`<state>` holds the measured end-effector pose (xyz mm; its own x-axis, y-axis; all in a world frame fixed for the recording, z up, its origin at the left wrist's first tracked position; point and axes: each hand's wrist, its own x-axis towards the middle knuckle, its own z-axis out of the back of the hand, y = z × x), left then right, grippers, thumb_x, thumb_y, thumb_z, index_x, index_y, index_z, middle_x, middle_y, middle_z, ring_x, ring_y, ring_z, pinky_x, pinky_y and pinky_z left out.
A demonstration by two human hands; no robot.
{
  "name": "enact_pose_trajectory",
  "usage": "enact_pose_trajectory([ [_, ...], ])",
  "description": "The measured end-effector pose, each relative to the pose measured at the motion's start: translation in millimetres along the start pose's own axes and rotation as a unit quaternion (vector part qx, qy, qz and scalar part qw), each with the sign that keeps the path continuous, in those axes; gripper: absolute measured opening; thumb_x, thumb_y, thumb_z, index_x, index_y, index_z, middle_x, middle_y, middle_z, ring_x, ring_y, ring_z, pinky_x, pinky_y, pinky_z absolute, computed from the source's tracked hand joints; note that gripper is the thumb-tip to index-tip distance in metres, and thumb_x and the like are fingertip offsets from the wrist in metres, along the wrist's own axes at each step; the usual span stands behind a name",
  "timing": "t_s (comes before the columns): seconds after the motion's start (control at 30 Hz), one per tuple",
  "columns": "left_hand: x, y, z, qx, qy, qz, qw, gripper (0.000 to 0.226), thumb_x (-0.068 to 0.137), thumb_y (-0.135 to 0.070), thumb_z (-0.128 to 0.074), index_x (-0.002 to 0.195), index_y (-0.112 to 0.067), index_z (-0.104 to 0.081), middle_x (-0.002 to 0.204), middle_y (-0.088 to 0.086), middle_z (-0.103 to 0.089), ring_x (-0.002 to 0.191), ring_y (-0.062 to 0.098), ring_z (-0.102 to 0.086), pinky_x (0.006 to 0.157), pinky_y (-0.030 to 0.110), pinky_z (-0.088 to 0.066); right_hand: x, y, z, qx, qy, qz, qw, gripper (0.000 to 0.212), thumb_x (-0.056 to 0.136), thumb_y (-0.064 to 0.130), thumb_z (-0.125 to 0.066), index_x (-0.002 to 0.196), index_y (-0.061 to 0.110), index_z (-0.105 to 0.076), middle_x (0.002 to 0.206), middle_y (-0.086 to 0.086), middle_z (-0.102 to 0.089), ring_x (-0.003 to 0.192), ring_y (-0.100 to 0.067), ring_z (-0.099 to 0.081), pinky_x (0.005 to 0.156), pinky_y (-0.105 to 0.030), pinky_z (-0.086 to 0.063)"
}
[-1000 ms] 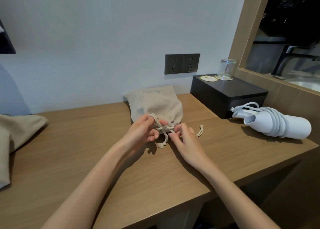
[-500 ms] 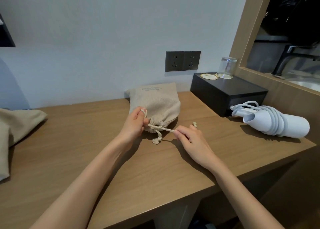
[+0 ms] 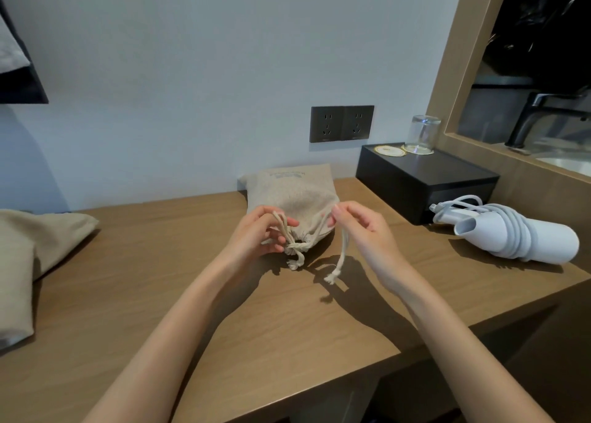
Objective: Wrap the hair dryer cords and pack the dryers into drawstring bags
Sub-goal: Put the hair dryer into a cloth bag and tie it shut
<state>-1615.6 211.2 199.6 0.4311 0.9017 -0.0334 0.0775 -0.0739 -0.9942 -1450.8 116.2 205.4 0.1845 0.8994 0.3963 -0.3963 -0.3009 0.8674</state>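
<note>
Presently, left hand and right hand each pinch a drawstring (knotted ends). Bag mouth is cinched

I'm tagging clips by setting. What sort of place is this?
Most likely a hotel room beside its bathroom: a glass on a coaster atop a black box, a basin tap at right, and a white hair dryer near a drawstring bag on the wooden counter.

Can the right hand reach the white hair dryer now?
Probably, once it lets go: the right hand pinches a drawstring, but the hair dryer lies uncovered to its right with bare counter between.
</note>
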Motion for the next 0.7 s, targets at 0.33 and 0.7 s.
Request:
enact_pose_trajectory([
  [0.33, -10.8, 1.2, 3.9, 0.233, 0.042, -0.196, 0.952, 0.024, 0.087, -0.034, -0.068, 0.111, -0.037, -0.067, 0.107, -0.007, -0.063, 0.091, 0.005, -0.055, 0.071, 0.012, -0.043, 34.7, 48.6, -11.3, -0.005, 0.082, -0.018, 0.996, 0.026, 0.1, 0.033, -0.047, 0.09, 0.026, -0.069, 0.099, 0.022, -0.065, 0.094, 0.016, -0.054, 0.08, -0.007, -0.033],
  [0.7, -3.8, -3.6, 13.7, 0.099, -0.02, -0.154, 0.983, 0.013, 0.089, -0.031, -0.063, 0.091, -0.026, -0.074, 0.086, -0.01, -0.072, 0.077, 0.002, -0.062, 0.071, 0.017, -0.047, 36.0, 24.5, -23.2, 0.024, -0.017, -0.054, 0.998, 0.025, 0.103, 0.021, -0.043, 0.094, 0.02, -0.066, 0.093, 0.007, -0.067, 0.083, -0.002, -0.059, 0.074, -0.019, -0.046],
])
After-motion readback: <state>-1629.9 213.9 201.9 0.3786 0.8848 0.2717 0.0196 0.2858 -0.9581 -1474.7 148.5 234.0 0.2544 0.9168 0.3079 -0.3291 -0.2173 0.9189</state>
